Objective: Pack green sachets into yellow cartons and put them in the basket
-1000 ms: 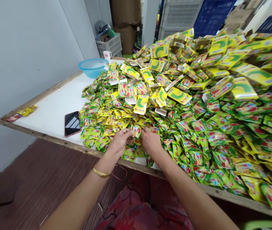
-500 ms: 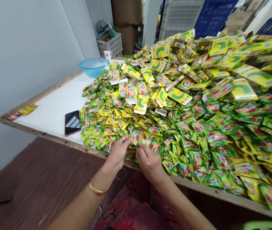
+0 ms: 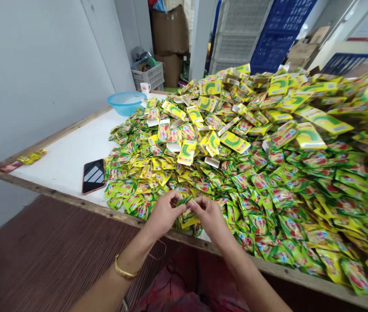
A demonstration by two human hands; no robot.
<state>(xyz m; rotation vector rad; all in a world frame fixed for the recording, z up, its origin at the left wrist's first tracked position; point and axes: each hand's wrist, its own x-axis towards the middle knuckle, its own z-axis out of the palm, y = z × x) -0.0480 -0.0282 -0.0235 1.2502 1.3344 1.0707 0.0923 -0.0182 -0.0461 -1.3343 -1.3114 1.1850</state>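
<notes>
Near the table's front edge, my left hand (image 3: 167, 211) and my right hand (image 3: 205, 212) are close together, fingers pinched. Between their fingertips is a small green packet (image 3: 185, 201), partly covered by the fingers. Below and around them lie more green and yellow packets (image 3: 135, 201), printed with red fruit. Small yellow-and-green boxes (image 3: 187, 151) rest on the packets just beyond my hands, some with white flaps standing out.
A phone (image 3: 93, 176) lies left of the pile on the white tabletop (image 3: 63, 151). Farther back stand a blue basket (image 3: 126, 104) and a white mug (image 3: 145, 88). A wooden rim (image 3: 83, 202) edges the table. Stacked crates (image 3: 236, 34) are behind.
The view has tilted up slightly. My hands have come closer together, fingers now pinched at a green packet; earlier they were at a packet with a yellowish front.
</notes>
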